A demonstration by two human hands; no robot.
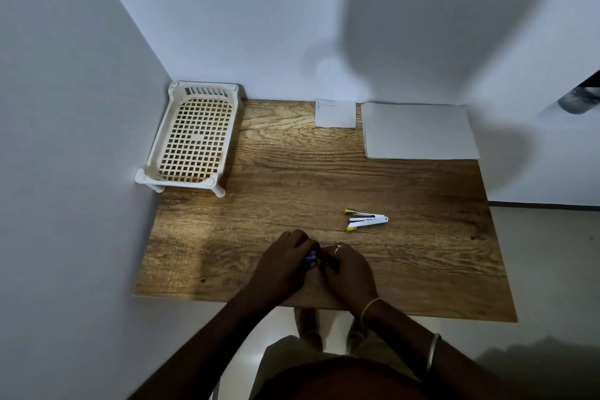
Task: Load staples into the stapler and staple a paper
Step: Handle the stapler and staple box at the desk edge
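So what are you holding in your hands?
A small blue object, held between the left hand and right hand; mostly hidden, so exactly where cannot be told.

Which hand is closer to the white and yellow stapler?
The right hand. It is just nearer the person than the stapler, slightly left of it. The left hand is farther left, gripping a small blue thing.

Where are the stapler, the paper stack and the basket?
stapler (367, 221): head view, on its white body.
paper stack (418, 130): head view, middle of the top sheet.
basket (194, 136): head view, middle of its mesh floor.
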